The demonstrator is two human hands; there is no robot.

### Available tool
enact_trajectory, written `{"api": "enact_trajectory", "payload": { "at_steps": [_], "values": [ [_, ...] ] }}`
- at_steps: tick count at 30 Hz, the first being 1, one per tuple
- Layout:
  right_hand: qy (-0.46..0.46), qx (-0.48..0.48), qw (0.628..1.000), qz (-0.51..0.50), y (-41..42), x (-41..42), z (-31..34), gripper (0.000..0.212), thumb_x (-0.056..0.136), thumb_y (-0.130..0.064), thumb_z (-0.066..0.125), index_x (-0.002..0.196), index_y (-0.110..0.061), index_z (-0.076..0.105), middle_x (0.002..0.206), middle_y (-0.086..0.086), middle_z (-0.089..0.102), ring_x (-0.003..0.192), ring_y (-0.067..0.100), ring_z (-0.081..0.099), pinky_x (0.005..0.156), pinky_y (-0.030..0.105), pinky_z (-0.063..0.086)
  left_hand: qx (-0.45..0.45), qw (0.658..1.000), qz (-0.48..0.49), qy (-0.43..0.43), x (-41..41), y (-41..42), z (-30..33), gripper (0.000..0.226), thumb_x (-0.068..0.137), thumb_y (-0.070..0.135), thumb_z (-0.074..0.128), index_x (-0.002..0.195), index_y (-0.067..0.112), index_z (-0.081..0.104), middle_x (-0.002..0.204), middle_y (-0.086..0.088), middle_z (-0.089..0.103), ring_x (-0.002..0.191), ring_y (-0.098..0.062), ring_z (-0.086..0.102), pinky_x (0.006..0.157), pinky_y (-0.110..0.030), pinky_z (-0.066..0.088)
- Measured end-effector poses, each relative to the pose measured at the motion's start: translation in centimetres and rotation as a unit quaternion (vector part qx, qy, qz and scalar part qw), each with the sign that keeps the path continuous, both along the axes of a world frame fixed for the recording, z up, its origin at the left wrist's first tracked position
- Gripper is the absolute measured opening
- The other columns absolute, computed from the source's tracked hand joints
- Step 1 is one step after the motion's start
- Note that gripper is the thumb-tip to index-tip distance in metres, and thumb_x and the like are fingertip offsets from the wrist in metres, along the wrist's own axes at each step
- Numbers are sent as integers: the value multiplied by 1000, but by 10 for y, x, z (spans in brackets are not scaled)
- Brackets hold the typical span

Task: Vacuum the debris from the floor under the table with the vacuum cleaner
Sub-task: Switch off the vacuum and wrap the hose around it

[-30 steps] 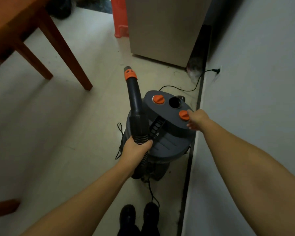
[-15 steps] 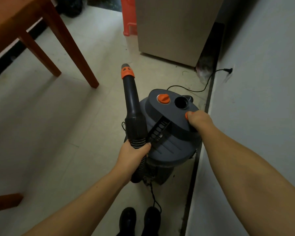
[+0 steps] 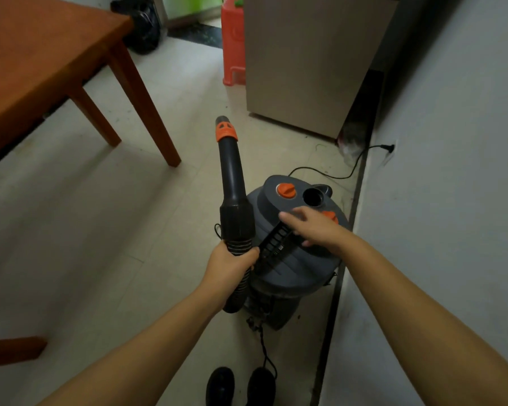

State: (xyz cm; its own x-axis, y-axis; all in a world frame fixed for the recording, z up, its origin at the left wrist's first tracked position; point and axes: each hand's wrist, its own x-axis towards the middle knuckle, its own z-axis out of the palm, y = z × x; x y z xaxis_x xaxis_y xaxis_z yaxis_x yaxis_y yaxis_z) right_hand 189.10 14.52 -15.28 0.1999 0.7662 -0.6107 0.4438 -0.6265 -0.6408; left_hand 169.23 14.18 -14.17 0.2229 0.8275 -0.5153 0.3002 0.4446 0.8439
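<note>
Gripping the ribbed black hose [image 3: 241, 276], the left hand [image 3: 229, 266] clenched beside the rounded grey vacuum cleaner [image 3: 296, 244]; the right hand [image 3: 311, 227] hovered relaxed above its lid, grasping nothing.

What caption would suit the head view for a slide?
Left hand grips the hose nozzle; right hand reaches over the grey vacuum cleaner.

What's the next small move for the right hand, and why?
Probably close the right hand on the vacuum's black carry handle: its fingers hang spread just above it, clear of the orange knob. The left hand already grips the hose, the canister stands by the wall, and the table lies to the left.
</note>
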Motion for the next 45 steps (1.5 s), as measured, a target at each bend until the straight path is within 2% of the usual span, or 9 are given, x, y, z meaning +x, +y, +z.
{"api": "enact_trajectory", "payload": {
  "at_steps": [4, 11, 15, 23, 29, 33, 36, 41, 45],
  "values": [
    [159, 56, 981, 96, -4, -57, 56, 71, 88, -53, 58, 145, -18, 36, 140, -5, 47, 129, 12, 46, 105, 32, 42, 37, 999, -23, -25, -3, 4, 33, 15, 86, 11, 62, 94, 24, 58, 85, -4, 66, 79, -17, 63, 65, -24, 51],
    [104, 235, 966, -32, -8, -111, 118, 48, 84, -38, 69, 123, -19, 49, 107, -5, 61, 101, 11, 60, 79, 20, 50, 149, 979, -131, -40, -17, 7, 58, 45, 83, 23, 67, 125, 25, 50, 104, 3, 66, 99, -7, 63, 81, -28, 55],
    [149, 309, 935, -93, -9, -119, 157, 33, 85, -32, 68, 111, -24, 49, 103, 5, 65, 92, 17, 68, 83, 31, 57, 126, 968, -217, -19, -45, 13, 40, 23, 75, 27, 72, 91, 32, 56, 81, 8, 64, 80, -11, 63, 66, -25, 50],
    [169, 487, 725, -456, -33, -121, 177, 40, 91, -19, 61, 121, 3, 47, 85, 9, 61, 63, 14, 65, 60, 31, 58, 238, 879, -402, 90, -83, 81, 6, 32, 74, 9, 71, 102, 16, 59, 94, 2, 58, 86, -15, 56, 66, -18, 39],
    [177, 382, 574, -702, -91, -133, 94, 51, 90, -23, 64, 132, -2, 46, 93, 10, 63, 63, 13, 67, 55, 29, 57, 365, 700, -591, 164, -101, 115, -10, 43, 78, 23, 70, 118, 17, 55, 115, -7, 59, 109, -23, 52, 92, -35, 44],
    [324, 264, 539, -732, -114, -160, 40, 51, 85, -15, 67, 131, -8, 50, 91, 9, 62, 71, 18, 64, 66, 36, 58, 393, 578, -675, 235, -124, 111, -22, 46, 84, 32, 63, 125, 19, 47, 122, -4, 52, 113, -21, 46, 95, -32, 40],
    [444, 186, 518, -707, -113, -197, 10, 35, 79, -14, 67, 112, -9, 55, 92, 11, 61, 87, 24, 62, 87, 46, 50, 391, 546, -707, 221, -123, 97, -28, 44, 84, 32, 61, 124, 21, 45, 120, -3, 52, 112, -21, 46, 93, -31, 39],
    [444, 136, 467, -752, -103, -224, -24, 39, 96, -11, 53, 134, -9, 42, 125, 20, 55, 124, 41, 50, 88, 56, 46, 411, 491, -730, 240, -88, 70, -37, 50, 85, 29, 60, 129, 18, 39, 123, -8, 49, 117, -26, 43, 93, -39, 39],
    [408, 96, 430, -800, -102, -188, -58, 48, 96, -13, 53, 141, -8, 36, 137, 22, 50, 127, 42, 49, 80, 57, 46, 442, 515, -696, 233, -76, 67, -70, 59, 88, 33, 58, 139, 23, 31, 128, -5, 47, 120, -25, 43, 99, -38, 36]
  ]
}}
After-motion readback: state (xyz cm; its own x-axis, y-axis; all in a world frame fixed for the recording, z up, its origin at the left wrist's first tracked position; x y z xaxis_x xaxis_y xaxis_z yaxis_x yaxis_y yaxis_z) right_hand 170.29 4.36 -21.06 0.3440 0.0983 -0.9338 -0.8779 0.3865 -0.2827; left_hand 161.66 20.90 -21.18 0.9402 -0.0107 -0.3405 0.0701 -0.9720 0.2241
